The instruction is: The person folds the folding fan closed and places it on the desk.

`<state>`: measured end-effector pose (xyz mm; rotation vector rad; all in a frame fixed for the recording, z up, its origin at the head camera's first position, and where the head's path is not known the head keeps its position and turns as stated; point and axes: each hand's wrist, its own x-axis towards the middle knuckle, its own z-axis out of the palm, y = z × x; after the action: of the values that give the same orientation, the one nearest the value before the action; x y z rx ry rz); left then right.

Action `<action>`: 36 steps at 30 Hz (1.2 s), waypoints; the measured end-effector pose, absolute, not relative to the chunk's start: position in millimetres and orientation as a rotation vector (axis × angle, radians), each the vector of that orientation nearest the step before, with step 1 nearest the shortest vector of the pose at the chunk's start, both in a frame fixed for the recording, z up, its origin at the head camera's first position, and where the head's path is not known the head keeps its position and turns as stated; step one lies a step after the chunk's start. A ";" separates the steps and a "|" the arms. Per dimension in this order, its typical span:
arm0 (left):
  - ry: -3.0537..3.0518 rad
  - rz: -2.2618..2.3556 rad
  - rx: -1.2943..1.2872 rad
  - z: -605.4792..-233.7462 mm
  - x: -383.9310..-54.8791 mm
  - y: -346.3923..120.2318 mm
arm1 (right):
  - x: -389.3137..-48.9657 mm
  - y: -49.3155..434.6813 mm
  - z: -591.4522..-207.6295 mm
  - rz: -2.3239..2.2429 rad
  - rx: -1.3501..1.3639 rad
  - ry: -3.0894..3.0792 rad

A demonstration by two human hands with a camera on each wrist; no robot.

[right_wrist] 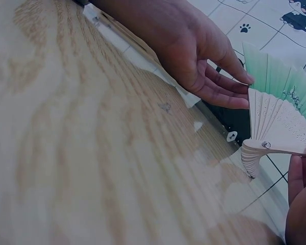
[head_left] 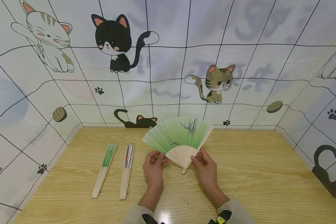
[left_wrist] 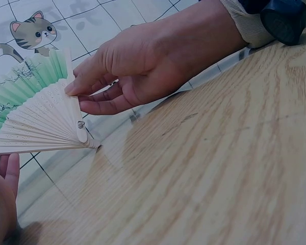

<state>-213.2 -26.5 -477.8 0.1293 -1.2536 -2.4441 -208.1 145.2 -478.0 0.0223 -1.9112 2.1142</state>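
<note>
A folding fan (head_left: 182, 137) with a light green leaf, dark branch print and pale ribs is spread wide above the table. My left hand (head_left: 153, 169) pinches its left edge between thumb and fingers. At the right edge, the thumb and fingers of my right hand (head_left: 206, 171) pinch the outer rib. The ribs meet at a pivot at the bottom, pointing toward me. In the left wrist view, the fan's perforated ribs (left_wrist: 41, 122) fan out between both hands. The right wrist view shows the ribs (right_wrist: 280, 120) stacked closely at the pivot.
Left of my hands, two folded fans lie on the wooden table (head_left: 254, 168): one with a green leaf (head_left: 108, 155), one with a white, red and dark printed leaf (head_left: 128, 157). A cat-print cloth backdrop (head_left: 168, 62) surrounds the table's back and sides.
</note>
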 end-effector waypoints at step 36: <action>-1.275 -2.433 0.159 -477.4 -213.1 -25.7 | -206.0 144.6 -476.5 2.103 0.133 -1.966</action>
<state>-213.1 -25.7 -477.4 0.1585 -1.2751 -2.4334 -206.0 144.6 -476.5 0.1326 -1.9661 2.1028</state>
